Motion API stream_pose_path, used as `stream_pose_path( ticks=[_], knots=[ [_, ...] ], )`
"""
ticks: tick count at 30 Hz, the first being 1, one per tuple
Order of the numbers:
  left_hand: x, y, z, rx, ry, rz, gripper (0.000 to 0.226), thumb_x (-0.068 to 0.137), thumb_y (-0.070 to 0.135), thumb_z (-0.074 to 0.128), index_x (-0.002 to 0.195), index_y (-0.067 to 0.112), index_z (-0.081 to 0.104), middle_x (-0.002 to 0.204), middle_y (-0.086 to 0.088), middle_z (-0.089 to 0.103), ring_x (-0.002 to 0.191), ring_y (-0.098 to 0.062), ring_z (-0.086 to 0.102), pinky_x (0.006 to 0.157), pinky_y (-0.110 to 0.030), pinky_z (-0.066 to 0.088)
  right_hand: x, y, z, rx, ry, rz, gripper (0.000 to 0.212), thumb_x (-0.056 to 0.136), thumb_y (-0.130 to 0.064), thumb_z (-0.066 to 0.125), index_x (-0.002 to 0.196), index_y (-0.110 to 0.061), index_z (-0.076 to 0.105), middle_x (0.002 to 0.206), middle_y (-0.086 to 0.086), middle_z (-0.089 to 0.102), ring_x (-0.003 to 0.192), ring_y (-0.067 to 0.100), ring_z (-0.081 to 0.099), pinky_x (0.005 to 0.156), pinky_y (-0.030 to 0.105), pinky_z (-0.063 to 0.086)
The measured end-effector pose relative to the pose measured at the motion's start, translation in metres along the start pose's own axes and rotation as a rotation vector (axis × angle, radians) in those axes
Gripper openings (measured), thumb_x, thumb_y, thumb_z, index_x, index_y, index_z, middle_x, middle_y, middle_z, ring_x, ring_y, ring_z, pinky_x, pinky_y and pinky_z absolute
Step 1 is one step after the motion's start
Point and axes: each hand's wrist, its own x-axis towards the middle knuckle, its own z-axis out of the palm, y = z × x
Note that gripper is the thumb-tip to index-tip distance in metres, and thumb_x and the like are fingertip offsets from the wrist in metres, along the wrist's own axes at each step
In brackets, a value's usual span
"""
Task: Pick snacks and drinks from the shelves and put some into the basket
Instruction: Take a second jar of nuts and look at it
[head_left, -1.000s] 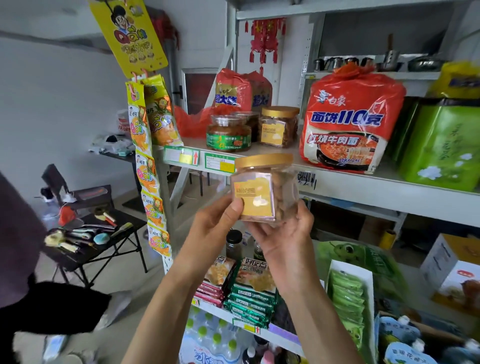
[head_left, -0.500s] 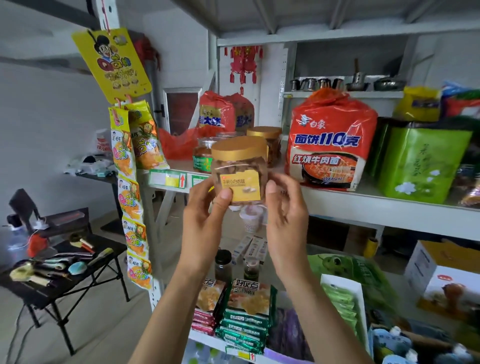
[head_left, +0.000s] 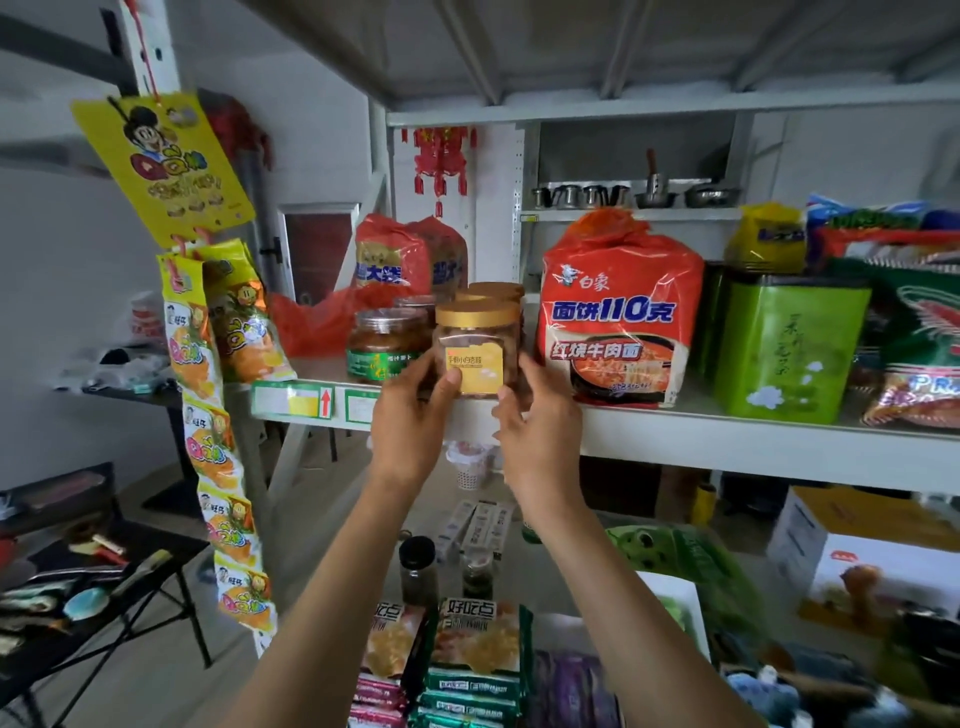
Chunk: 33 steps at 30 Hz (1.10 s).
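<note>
Head view: our left hand (head_left: 410, 415) and right hand (head_left: 537, 426) clasp the stiff, slick jar (head_left: 475, 348); we'd grip its sides.

- Your two forearms enter from the bottom edge of the frame and narrow toward the wrists near the centre.
- Both forearms are bare: no sleeve, cuff or glove shows anywhere along them.
- Your left hand (head_left: 410, 415) sits centre-left in the frame, seen from the back, with the knuckles and thumb visible.
- Your right hand (head_left: 540, 431) sits just right of centre, also seen from the back.
- No watch, bracelet or strap shows on either wrist, and no ring shows on the visible fingers.
- The fingernails that can be seen look short and plain; finer detail is too soft to tell.
</note>
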Motion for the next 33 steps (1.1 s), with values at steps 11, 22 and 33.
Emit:
stream_pose_path(
  ticks=[11,22,33],
  knots=[
    [0.008,-0.015,0.010,0.198,0.132,-0.014,0.030,0.093,0.031,0.062,0.121,0.019,0.064,0.109,0.004,0.069,0.092,-0.012,0.066,0.073,-0.029,0.053,-0.016,0.004,0.000,0.057,0.062,-0.019,0.036,0.092,-0.003,0.058,0.127,-0.011,0.060,0.116,0.006,0.067,0.100,0.020,0.067,0.087,0.040,0.057],
    [0.010,-0.021,0.015,0.248,0.174,-0.026,0.029,0.090,0.019,0.067,0.119,0.018,0.065,0.110,0.000,0.067,0.091,-0.014,0.065,0.077,-0.039,0.056,-0.013,0.004,-0.005,-0.053,-0.080,-0.083,0.042,0.093,-0.003,0.052,0.134,-0.012,0.058,0.127,0.004,0.062,0.107,0.021,0.061,0.093,0.040,0.052],
    [-0.019,0.038,0.037,0.098,0.276,0.209,0.030,0.093,0.008,0.060,0.121,0.018,0.059,0.120,-0.002,0.055,0.105,-0.015,0.058,0.083,-0.025,0.049,-0.010,0.010,-0.073,0.130,0.273,-0.174,0.024,0.094,-0.001,0.055,0.115,-0.004,0.066,0.116,0.007,0.062,0.109,0.017,0.061,0.086,0.026,0.055]
  ],
)
